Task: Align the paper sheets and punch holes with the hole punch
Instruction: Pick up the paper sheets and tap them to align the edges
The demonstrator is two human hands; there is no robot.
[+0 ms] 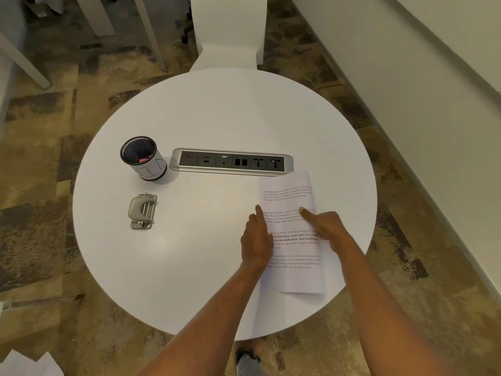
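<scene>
Pressing down on the sheets [291, 234] with both hands, I look over a round white table [189, 267]. The printed sheets lie flat in a stack on the table's right side, long edge running away from me, the far end just short of the socket strip [231, 161] set into the tabletop. My left hand [256, 240] rests on the stack's left edge, index finger stretched forward, the other fingers loosely curled, gripping nothing. My right hand [326, 226] lies on the right part of the stack, index finger pointing inward across the print, the rest folded under; it too holds nothing. The punch [143, 211] sits untouched on the table's left side, well apart from the sheets. Beyond it stands a mesh cup [143, 158], just left of the strip. A white chair [229, 33] faces me across the table.
</scene>
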